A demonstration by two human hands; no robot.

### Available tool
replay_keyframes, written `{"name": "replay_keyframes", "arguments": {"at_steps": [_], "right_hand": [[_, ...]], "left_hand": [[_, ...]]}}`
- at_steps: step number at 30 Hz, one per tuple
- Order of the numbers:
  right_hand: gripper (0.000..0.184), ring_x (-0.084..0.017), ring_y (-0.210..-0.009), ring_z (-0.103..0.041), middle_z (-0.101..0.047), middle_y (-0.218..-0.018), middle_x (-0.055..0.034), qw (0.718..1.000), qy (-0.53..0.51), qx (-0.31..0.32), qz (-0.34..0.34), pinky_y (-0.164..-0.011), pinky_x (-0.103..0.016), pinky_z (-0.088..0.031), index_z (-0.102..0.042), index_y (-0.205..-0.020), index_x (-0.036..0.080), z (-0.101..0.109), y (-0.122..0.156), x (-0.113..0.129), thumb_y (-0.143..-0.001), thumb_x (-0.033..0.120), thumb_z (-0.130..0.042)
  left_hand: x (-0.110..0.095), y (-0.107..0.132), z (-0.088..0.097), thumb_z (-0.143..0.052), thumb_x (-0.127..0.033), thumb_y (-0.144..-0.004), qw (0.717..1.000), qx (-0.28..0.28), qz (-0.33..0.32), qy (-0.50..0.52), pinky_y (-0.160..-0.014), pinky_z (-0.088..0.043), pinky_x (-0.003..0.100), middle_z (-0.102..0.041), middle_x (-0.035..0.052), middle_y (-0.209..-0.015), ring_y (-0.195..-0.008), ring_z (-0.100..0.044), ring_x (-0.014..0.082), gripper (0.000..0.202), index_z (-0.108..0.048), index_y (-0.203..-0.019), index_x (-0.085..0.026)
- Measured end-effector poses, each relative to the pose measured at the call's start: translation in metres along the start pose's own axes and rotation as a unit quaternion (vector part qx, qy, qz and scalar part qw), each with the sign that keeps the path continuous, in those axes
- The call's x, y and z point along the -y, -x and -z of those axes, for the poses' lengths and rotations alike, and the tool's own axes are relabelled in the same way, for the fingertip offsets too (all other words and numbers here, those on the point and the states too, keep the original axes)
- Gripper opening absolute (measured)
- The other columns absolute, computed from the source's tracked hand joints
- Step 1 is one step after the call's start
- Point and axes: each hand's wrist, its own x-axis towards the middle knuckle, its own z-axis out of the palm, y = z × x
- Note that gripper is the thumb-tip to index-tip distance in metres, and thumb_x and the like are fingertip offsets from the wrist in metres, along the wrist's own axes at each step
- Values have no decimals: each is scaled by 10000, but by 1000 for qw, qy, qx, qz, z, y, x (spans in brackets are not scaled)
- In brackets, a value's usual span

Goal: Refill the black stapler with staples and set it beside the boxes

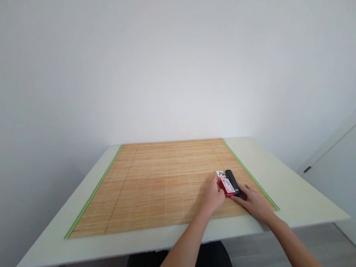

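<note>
A small red and white box [227, 185] lies at the right part of the bamboo mat [151, 183]. My left hand [213, 194] grips it from its left side, fingers bent around the edge. Right beside the box is a long black object with rounded ends, which looks like a stapler [232, 181]. My right hand [253, 202] is closed about its near end, with the thumb at the near side by the box's corner and the fingers on the right. The two objects lie side by side, touching or nearly so.
The mat has green side borders and lies on a white table [283, 181]. A plain white wall [170, 65] stands behind the table. On the right is a white door with a dark handle [307, 169]. My dark-clothed legs [212, 262] are under the near edge.
</note>
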Motion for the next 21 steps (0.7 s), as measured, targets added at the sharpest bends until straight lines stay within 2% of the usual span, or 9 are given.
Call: {"name": "replay_keyframes", "arguments": {"at_steps": [3, 6, 13, 17, 21], "right_hand": [[681, -352, -1366, -543, -648, -1423, -79, 1000, 0, -12, -3, -1219, -509, -346, -543, -1492, 246, -1, 0, -2, -908, 594, -598], [676, -345, -1369, -544, -648, -1424, -72, 1000, -2, -22, 4, -1219, -501, -347, -558, -1478, 253, -2, -1, -4, -897, 594, -610], [627, -323, -1223, -639, -710, -1325, -58, 999, -12, -28, 9, -1142, -465, -433, -605, -1436, 274, 0, -4, -5, -880, 562, -636], [632, -329, -1213, -630, -715, -1304, -78, 999, -20, -31, 4, -1083, -447, -474, -607, -1433, 252, 0, -3, -1, -883, 562, -624], [669, -340, -1230, -610, -698, -1321, -103, 999, -29, -26, -9, -1088, -465, -462, -581, -1456, 229, 1, -2, 1, -881, 569, -619]], "left_hand": [[11, -2, 15, -587, -109, -833, 996, 5, -13, -93, -1196, -331, 447, -607, 60, -1460, -1369, -493, 271, 726, -459, -1527, -278], [17, -1, 21, -655, -196, -856, 991, -5, -27, -134, -1175, -328, 461, -634, 24, -1422, -1352, -484, 279, 704, -466, -1519, -338], [13, 1, 17, -723, -279, -866, 990, -25, -10, -141, -1132, -359, 462, -640, 19, -1413, -1311, -509, 284, 626, -541, -1461, -353], [14, 2, 17, -723, -290, -876, 988, -31, -18, -149, -1127, -364, 457, -646, 16, -1402, -1298, -514, 283, 549, -591, -1405, -347], [16, 2, 16, -718, -303, -886, 987, -35, -31, -156, -1133, -364, 457, -649, 12, -1388, -1307, -505, 278, 509, -601, -1379, -354]]}}
